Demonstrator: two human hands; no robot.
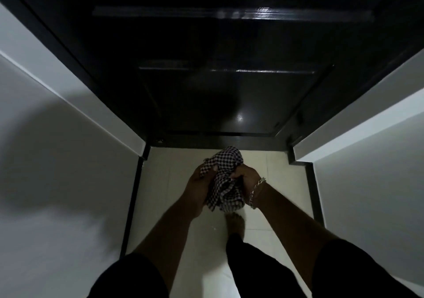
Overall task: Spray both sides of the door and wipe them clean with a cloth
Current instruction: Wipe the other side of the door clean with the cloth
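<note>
Gripping: I log both sets of fingers curled into the checked cloth.
Left hand: clutches the cloth's left side.
Right hand: clutches its right side; chain bracelet at wrist.
Cloth: bunched, held above the tiled floor, near the door's bottom edge.
Door: dark, glossy, closed ahead.
</note>
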